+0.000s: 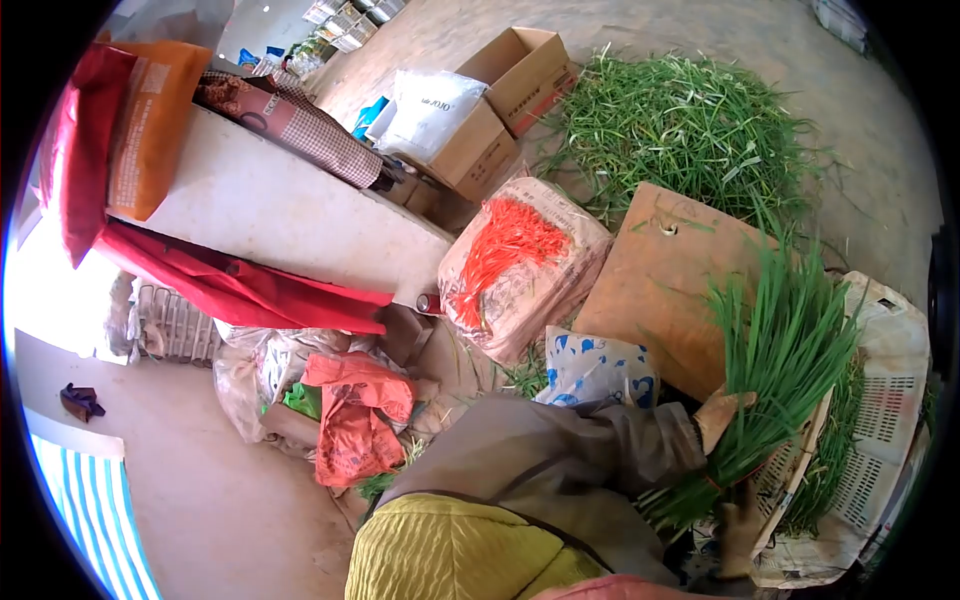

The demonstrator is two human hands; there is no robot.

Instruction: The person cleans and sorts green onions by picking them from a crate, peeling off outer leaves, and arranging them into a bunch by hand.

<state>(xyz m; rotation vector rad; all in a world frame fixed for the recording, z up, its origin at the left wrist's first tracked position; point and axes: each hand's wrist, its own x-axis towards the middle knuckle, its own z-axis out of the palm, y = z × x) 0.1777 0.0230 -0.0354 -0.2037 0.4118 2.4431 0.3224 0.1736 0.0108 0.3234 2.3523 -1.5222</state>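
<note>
Long green leaves, which look like garlic chives [785,320], stand in a large bunch with a red tie low around it. My left hand [718,418], at the end of a grey-brown sleeve, is closed against the side of this bunch, its fingers partly hidden by the leaves. My right hand [738,535] is lower, near the bunch's base and the near edge of a white plastic crate [885,410]; it is dark and smeared, so its fingers cannot be made out. More green leaves [830,470] lie inside the crate.
A heap of loose greens [685,130] lies on the floor beyond a brown board [670,290]. Orange-red ties [515,250] rest on a wrapped bundle [580,225]. Cardboard boxes [470,155], a blue-patterned bag [595,368] and a red bag [360,420] are around.
</note>
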